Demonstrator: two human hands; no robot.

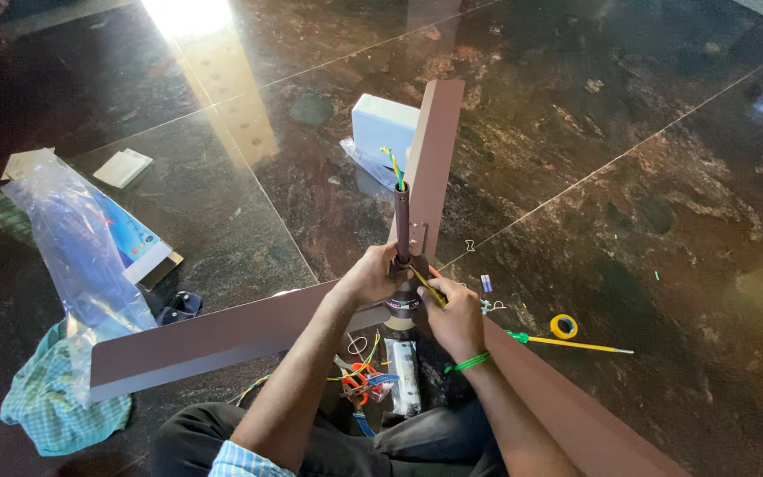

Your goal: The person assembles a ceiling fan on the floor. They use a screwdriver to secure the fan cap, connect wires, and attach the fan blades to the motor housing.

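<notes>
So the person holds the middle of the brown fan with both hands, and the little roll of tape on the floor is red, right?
Almost. The head view shows both the left hand and the right hand at the middle of the brown fan, but the roll of tape on the floor is yellow, not red.

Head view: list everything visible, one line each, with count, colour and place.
ceiling fan: 1, brown, three blades, on the floor at centre
down rod: 1, brown, upright on the fan hub, wires out the top
white box: 1, behind the fan
plastic bag: 1, clear, left
checked cloth: 1, green, lower left
tape roll: 1, yellow, right
screwdriver: 1, yellow shaft, green grip, right
floor: dark polished stone
left hand: 1, at the rod base
right hand: 1, green wristband, holding a yellow tool
</notes>
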